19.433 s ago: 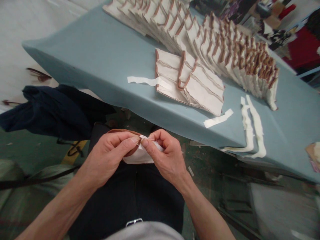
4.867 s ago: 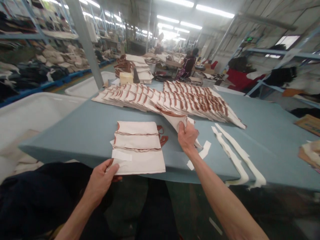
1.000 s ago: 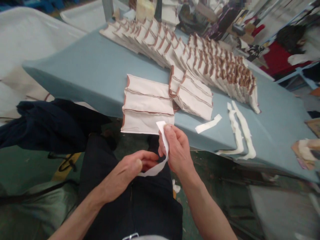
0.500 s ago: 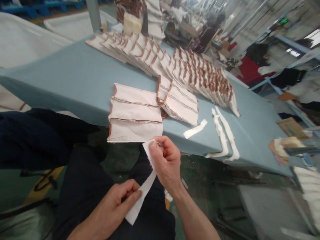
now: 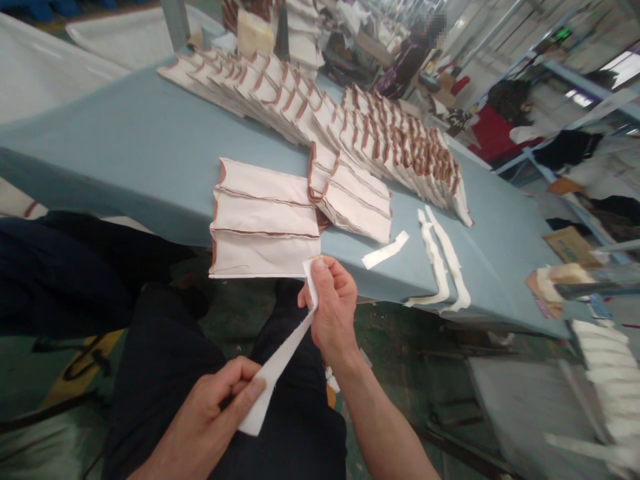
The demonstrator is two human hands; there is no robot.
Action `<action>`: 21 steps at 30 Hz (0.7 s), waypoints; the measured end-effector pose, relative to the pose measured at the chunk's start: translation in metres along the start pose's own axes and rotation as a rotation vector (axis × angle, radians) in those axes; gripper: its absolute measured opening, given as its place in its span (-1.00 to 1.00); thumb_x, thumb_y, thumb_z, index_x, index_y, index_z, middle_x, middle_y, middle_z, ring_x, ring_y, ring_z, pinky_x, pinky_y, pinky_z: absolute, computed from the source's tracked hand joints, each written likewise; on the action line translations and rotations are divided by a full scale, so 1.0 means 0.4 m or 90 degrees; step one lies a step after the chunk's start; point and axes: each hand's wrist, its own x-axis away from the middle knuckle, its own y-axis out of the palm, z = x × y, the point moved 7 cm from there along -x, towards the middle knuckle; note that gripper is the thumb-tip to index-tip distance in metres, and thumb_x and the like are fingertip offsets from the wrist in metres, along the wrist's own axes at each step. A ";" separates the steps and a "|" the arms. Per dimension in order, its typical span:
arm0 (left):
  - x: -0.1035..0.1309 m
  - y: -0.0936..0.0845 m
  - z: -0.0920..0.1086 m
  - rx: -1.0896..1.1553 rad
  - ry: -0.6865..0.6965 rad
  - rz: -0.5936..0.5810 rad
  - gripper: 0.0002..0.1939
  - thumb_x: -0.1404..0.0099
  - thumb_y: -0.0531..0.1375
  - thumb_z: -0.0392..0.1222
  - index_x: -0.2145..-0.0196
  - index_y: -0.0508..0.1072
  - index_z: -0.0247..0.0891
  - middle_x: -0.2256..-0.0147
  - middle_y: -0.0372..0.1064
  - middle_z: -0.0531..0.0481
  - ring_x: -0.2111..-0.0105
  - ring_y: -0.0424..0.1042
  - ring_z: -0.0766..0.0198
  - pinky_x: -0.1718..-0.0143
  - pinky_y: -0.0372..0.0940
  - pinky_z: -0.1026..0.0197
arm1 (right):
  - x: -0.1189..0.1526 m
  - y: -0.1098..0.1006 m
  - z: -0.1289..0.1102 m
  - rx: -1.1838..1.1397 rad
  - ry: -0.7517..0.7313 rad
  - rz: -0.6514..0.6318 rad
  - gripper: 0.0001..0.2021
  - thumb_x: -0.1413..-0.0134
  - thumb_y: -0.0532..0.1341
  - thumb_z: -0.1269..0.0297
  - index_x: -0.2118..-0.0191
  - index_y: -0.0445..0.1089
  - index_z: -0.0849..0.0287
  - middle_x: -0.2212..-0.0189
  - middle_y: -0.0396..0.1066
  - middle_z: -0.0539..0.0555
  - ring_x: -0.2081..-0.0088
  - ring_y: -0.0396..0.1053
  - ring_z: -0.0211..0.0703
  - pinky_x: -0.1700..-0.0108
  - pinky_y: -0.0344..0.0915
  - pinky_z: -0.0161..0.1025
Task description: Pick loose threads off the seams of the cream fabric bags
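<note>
A white fabric strip (image 5: 285,357) stretches between my two hands above my lap. My left hand (image 5: 220,410) pinches its lower part between thumb and fingers, with the wide end sticking out below. Closed round the upper end is my right hand (image 5: 333,300), thumb on top, just off the table's front edge. A flat cream panel with brown-edged seams (image 5: 265,223) lies behind the hands at the edge. A folded panel of the same kind (image 5: 355,197) overlaps its right side.
Two long rows of overlapping cream-and-brown panels (image 5: 280,93) cover the back of the blue table (image 5: 125,133). A short white strip (image 5: 385,251) and two long ones (image 5: 453,260) lie at the right. A person (image 5: 407,60) is in the background.
My right hand has turned and moved slightly up, its fingers now wrapped further round the strip. My left hand has shifted a little left with the lower part. The whole view has shifted slightly.
</note>
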 end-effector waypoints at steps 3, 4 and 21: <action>0.008 0.003 0.002 0.072 -0.045 -0.021 -0.62 -0.31 0.38 0.19 0.40 0.57 -0.19 0.60 0.32 0.12 0.57 0.23 0.31 0.52 0.14 0.34 | -0.019 -0.011 0.010 -0.022 -0.003 0.028 -0.55 -0.15 0.37 -0.21 0.33 0.32 0.09 0.70 0.03 -0.26 0.68 0.02 -0.37 0.61 0.07 -0.34; 0.010 0.003 0.005 0.095 -0.057 -0.026 -0.60 -0.29 0.39 0.20 0.41 0.55 -0.20 0.60 0.34 0.11 0.58 0.26 0.30 0.52 0.17 0.34 | -0.025 -0.015 0.010 -0.024 -0.004 0.042 -0.55 -0.14 0.37 -0.20 0.35 0.29 0.08 0.70 0.01 -0.27 0.68 0.02 -0.38 0.59 0.09 -0.34; -0.105 -0.264 0.039 -0.105 0.068 0.373 -0.53 -0.42 0.21 0.21 -0.02 0.51 -0.22 0.07 0.63 -0.19 0.14 0.60 0.03 0.08 0.43 0.11 | -0.043 -0.095 -0.022 -0.036 -0.005 0.043 -0.57 -0.11 0.49 -0.11 0.30 0.37 0.09 0.68 0.04 -0.25 0.68 -0.09 -0.44 0.65 -0.11 -0.47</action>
